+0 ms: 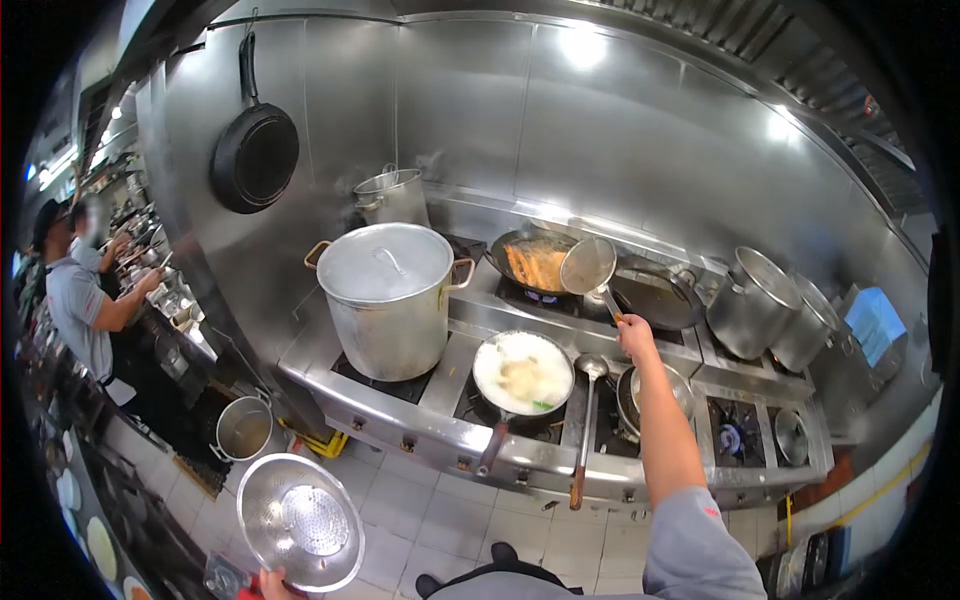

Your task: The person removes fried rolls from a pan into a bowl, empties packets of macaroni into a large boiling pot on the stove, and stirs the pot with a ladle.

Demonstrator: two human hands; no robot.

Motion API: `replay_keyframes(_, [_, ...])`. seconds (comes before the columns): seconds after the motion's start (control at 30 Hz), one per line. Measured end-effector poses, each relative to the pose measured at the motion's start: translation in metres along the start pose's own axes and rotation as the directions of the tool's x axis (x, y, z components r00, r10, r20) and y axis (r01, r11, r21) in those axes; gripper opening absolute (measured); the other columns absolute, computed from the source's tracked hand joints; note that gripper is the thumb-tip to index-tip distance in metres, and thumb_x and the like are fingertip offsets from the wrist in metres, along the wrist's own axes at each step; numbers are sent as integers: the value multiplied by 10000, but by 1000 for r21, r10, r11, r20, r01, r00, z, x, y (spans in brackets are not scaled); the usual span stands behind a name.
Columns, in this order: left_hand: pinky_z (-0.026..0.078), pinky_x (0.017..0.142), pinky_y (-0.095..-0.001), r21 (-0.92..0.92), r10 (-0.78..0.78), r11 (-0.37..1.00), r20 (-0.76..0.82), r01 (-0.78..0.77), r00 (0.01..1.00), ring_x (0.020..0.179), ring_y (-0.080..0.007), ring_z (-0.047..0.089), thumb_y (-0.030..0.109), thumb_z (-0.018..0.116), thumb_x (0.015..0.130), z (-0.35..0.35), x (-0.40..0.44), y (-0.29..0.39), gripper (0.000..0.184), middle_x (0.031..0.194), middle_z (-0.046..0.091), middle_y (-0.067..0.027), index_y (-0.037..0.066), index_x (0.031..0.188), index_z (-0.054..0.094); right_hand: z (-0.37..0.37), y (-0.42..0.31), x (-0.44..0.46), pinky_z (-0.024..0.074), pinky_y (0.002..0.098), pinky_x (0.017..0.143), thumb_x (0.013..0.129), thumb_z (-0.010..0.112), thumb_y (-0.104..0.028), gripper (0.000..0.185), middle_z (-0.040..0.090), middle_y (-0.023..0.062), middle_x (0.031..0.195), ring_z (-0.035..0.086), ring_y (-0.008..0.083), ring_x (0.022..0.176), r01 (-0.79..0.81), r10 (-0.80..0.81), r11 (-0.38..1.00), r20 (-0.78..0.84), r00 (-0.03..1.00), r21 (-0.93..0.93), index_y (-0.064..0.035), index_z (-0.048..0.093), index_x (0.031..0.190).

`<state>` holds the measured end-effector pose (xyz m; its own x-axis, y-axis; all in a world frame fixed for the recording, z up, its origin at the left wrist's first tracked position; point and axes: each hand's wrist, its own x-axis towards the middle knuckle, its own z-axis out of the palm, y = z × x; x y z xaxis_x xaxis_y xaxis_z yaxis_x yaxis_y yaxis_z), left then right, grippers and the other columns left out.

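Two closed | right hand [632, 338] gripping skimmer [588, 266] | left hand [274, 586] pinching colander [300, 520] rim

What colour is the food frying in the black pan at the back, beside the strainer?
The food is orange, as the head view shows.

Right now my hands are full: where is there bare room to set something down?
A narrow steel strip between the lidded pot and the foaming pan is bare; so are floor tiles between colander and stove. Crowded: the ladle fills the next strip, and the strainer hangs by the wok and dark pan. The open front burner is lit.
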<state>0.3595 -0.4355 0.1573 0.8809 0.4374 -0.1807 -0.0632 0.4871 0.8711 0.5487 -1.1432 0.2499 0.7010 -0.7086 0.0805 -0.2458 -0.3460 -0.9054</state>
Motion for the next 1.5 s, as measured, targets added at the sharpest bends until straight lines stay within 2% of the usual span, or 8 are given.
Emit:
replay_keyframes(0.1, [444,852,-381,59,-64,995,-214,78,975,1028,-269,536,140,525,860,29,-41,14,326,1116,564,-130,-24,1141,540,14,3,59,310,270,356,885,512,-193,232,543,30,619,414,98,418,-14,16,991,16,1000,-133,-73,578,1072])
replay_keyframes(0.17, [414,896,-404,75,-31,996,-261,52,965,1061,-284,515,161,542,851,46,-62,13,360,1141,552,-136,-16,1164,525,19,-2,85,299,278,352,888,508,-174,210,550,44,625,409,102,414,-16,43,968,104,994,-252,-66,575,1055])
replay_keyframes(0.3, [406,904,-439,70,-51,995,-302,76,952,1060,-302,519,212,585,827,46,-82,-11,443,1198,525,-147,9,1209,491,16,-11,117,277,260,360,889,521,-172,166,518,21,613,389,95,425,-176,212,973,286,934,-148,-79,578,1014])
replay_keyframes(0.63, [448,886,-410,31,-4,999,-454,21,891,1054,-284,539,175,579,841,89,-126,-40,381,1159,555,-143,-16,1166,524,35,26,179,309,228,376,906,525,-213,265,524,-32,624,392,55,438,-272,244,962,485,840,-14,-129,564,1154])
replay_keyframes(1.13, [445,861,-356,97,33,995,-399,6,917,999,-241,557,143,526,869,129,-124,-42,299,1099,580,-131,-11,1124,534,45,49,204,291,201,357,908,552,-229,298,543,-1,668,383,44,441,-411,214,897,652,727,164,-147,503,1191])
replay_keyframes(1.37, [465,804,-361,165,42,986,-257,1,965,915,-261,587,97,489,847,177,-85,-42,272,1043,606,-128,-18,1082,564,81,67,174,280,169,337,924,530,-237,192,527,-27,636,365,23,409,-505,178,779,642,746,371,-181,534,1107])
replay_keyframes(1.43, [480,790,-292,42,95,995,-76,-92,993,850,-177,604,17,498,727,178,-59,-60,296,932,623,-61,17,1014,568,81,71,167,277,174,344,913,548,-228,198,527,-22,644,373,29,415,-507,159,755,635,756,415,-174,535,1103])
replay_keyframes(1.5, [491,767,-297,38,88,996,-37,-86,995,820,-181,612,-28,479,725,191,-44,-66,278,902,635,-70,14,982,579,80,75,160,275,180,351,903,567,-218,205,528,-17,653,382,34,420,-510,144,728,624,768,459,-166,537,1099])
